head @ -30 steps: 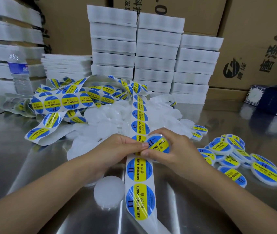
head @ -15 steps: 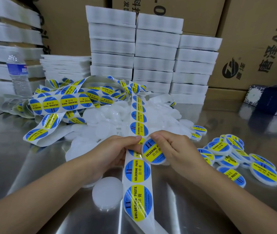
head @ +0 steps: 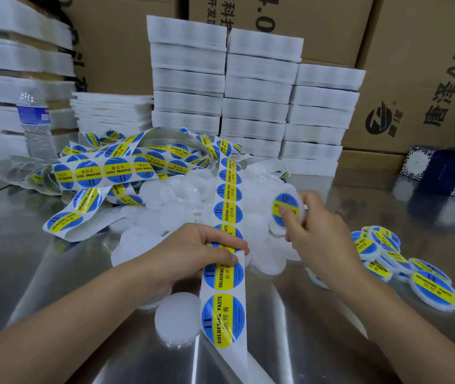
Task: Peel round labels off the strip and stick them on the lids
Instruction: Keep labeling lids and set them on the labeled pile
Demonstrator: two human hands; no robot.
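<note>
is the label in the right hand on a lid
On: the label sits on a white lid, rim showing around it, right hand pressing it.

Head-worn camera looks forward and down, close over the table (head: 54, 259).

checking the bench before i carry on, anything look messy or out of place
Only untidiness: the label strip loops into a loose tangle at back left, and one bare lid lies apart from the lid heap, beside the strip's near end. Nothing looks torn.

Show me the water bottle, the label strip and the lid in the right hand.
water bottle (head: 33, 113), head view, blue wrapper
label strip (head: 227, 212), head view, a label's middle
lid (head: 287, 199), head view, its label's upper part
</note>
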